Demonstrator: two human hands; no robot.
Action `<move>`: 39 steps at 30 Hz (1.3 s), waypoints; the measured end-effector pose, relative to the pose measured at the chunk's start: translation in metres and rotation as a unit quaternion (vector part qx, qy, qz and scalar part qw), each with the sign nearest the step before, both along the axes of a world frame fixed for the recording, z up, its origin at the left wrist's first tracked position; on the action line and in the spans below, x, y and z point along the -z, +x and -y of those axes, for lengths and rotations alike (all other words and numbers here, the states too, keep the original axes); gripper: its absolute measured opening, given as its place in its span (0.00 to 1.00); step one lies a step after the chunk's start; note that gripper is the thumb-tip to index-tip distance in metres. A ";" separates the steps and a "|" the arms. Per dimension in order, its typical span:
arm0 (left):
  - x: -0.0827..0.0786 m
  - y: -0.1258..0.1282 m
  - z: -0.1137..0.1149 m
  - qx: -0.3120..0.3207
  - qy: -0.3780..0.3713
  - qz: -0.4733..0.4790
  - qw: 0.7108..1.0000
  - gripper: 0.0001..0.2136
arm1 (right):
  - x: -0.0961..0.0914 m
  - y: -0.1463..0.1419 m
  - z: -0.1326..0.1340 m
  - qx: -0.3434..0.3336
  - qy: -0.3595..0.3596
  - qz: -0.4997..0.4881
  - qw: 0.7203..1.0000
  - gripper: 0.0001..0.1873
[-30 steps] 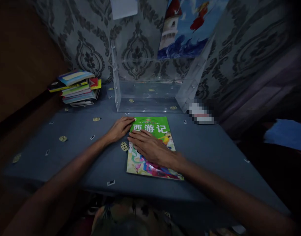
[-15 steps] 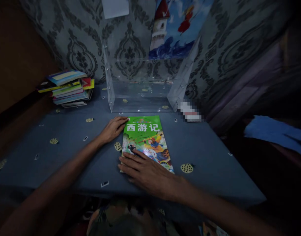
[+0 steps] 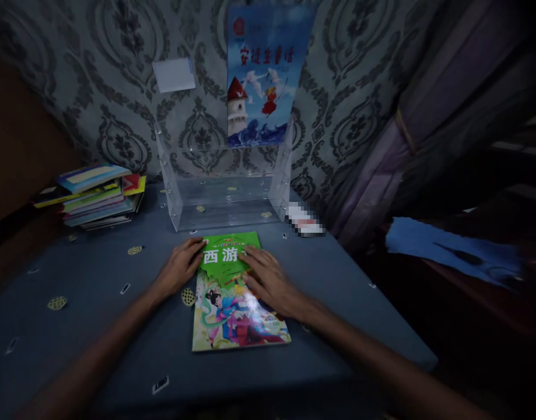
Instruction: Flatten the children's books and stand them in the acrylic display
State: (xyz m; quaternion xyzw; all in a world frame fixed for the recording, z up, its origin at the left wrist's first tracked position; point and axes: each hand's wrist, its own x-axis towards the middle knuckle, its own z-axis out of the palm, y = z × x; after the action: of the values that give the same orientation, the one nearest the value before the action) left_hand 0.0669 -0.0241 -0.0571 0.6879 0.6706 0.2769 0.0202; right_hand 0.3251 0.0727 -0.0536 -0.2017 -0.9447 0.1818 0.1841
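Note:
A green picture book [image 3: 239, 318] with large white Chinese characters lies face up on the blue-grey tablecloth [image 3: 329, 297]. Its lower cover shows colourful figures. My left hand [image 3: 180, 265] rests at the book's upper left edge, fingers stretched out and touching the corner. Across the upper right part of the cover lies my right hand [image 3: 272, 283], flat with the fingers spread, hiding the last character and part of the picture. Neither hand grips anything.
Behind the book stands a clear acrylic rack [image 3: 219, 204], with a blue storybook [image 3: 261, 125] upright at its upper right and a white card [image 3: 174, 74] at upper left. Stacked books [image 3: 97, 198] sit left. A pixelated white object [image 3: 305, 220] lies right, near a blue cloth [image 3: 442, 245].
My right hand has slid from the lower part of the cover up to its upper right side. My left hand stays at the upper left corner. The view has tilted up and turned right.

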 end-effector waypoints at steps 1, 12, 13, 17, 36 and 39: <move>-0.001 0.003 0.000 -0.011 0.000 -0.007 1.000 0.18 | 0.004 0.000 -0.007 0.038 0.003 -0.011 0.999 0.23; -0.021 0.012 -0.031 -0.016 -0.083 -0.054 0.995 0.19 | -0.010 0.014 0.023 0.127 -0.104 -0.085 0.983 0.13; -0.025 0.012 -0.038 -0.002 -0.096 -0.059 0.994 0.19 | -0.012 0.017 0.031 0.107 -0.138 -0.095 0.980 0.13; -0.045 0.035 -0.049 0.007 -0.134 -0.129 0.983 0.15 | -0.015 0.023 0.044 0.035 -0.226 -0.144 0.963 0.12; -0.066 0.148 -0.013 -0.002 -0.221 -0.328 0.918 0.13 | -0.002 0.041 -0.024 0.146 -0.266 -0.341 0.890 0.13; -0.067 0.146 -0.013 -0.002 -0.216 -0.321 0.922 0.12 | -0.003 0.041 -0.024 0.146 -0.264 -0.339 0.891 0.13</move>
State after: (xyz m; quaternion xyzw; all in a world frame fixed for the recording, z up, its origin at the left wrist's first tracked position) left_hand 0.2129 -0.0113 0.0094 0.7172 0.6863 -0.1106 -0.0485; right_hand 0.3662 0.0965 -0.0506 -0.3045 -0.7021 0.4531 0.4572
